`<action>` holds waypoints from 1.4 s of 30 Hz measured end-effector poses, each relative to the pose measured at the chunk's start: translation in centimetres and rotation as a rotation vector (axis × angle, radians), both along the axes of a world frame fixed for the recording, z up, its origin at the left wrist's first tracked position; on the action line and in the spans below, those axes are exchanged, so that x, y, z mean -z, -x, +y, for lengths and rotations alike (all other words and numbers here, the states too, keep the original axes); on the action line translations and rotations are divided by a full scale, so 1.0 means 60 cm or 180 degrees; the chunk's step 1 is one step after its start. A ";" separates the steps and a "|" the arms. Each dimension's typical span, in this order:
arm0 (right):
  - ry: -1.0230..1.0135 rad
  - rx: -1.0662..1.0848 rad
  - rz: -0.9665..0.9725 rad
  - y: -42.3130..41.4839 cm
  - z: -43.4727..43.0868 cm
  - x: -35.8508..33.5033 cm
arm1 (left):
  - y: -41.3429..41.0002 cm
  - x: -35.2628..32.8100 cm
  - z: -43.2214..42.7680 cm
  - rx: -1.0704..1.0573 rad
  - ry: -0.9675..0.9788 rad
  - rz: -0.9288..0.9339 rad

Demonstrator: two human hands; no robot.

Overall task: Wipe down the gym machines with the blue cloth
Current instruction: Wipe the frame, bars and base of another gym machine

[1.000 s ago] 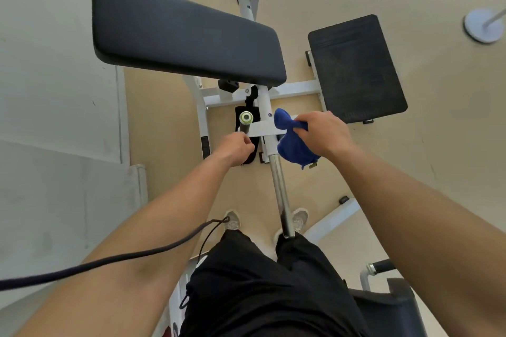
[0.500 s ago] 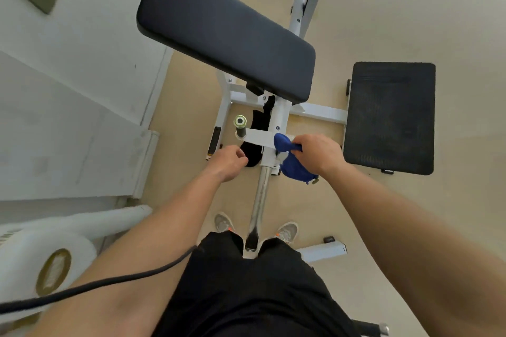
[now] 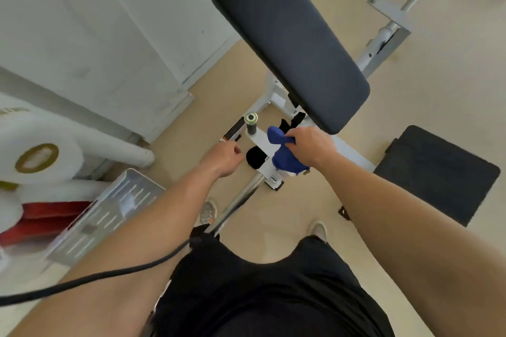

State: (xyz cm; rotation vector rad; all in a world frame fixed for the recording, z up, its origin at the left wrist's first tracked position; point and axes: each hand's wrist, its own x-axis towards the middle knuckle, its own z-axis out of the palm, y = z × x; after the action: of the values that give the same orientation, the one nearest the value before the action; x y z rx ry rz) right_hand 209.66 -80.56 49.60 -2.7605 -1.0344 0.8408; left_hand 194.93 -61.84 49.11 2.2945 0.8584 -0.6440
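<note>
My right hand (image 3: pixel 310 147) grips the bunched blue cloth (image 3: pixel 282 154) and holds it against the white frame bar (image 3: pixel 260 142) of the gym machine, just below its long black pad (image 3: pixel 290 35). A short black handle with a metal end cap (image 3: pixel 251 122) stands up from that bar. My left hand (image 3: pixel 224 157) hovers beside the bar with its fingers curled and nothing in it. A chrome post (image 3: pixel 241 197) runs from the frame down toward my legs.
A black foot plate (image 3: pixel 438 172) lies on the beige floor at the right. White walls and a white machine with a gold emblem (image 3: pixel 38 159) stand at the left, with a grey ribbed tread (image 3: pixel 104 210) beside it. A black cable (image 3: pixel 95 279) crosses my left forearm.
The view has swung to the right and tilted, so the pad now slants across the frame. My left hand has come off the short handle and drawn back a little. My right hand stays on the cloth.
</note>
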 end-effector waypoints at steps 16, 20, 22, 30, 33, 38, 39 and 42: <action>0.0526 -0.1423 0.0126 -0.068 -0.135 -0.011 | 0.021 0.021 -0.241 -0.1455 0.0289 -0.0080; 0.0563 -0.1381 0.0119 -0.100 -0.137 -0.007 | -0.026 0.033 -0.243 -0.1425 0.0380 -0.0110; 0.0548 -0.1312 0.0110 -0.120 -0.140 -0.012 | -0.051 0.029 -0.243 -0.1350 0.0420 -0.0135; 0.0602 -0.1387 0.0030 -0.199 -0.120 -0.036 | -0.141 0.006 -0.234 -0.1530 0.0505 -0.0300; 0.0564 -0.1599 0.0073 -0.234 -0.097 -0.042 | -0.186 0.001 -0.237 -0.1596 0.0481 -0.0250; 0.0488 -0.2123 0.0018 -0.329 -0.079 -0.028 | -0.276 0.010 -0.260 -0.1831 0.0418 -0.0187; 0.0485 -0.2286 -0.0011 -0.354 -0.075 -0.019 | -0.295 0.016 -0.266 -0.1969 0.0407 -0.0208; 0.0510 -0.2950 -0.0109 -0.429 -0.052 0.012 | -0.351 0.037 -0.286 -0.2339 0.0254 -0.0251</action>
State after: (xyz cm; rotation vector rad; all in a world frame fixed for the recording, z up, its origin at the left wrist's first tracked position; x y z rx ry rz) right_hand 235.42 -83.68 48.85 -2.3180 -2.3978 0.9586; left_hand 216.01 -78.99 46.92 1.7277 1.4852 -0.2459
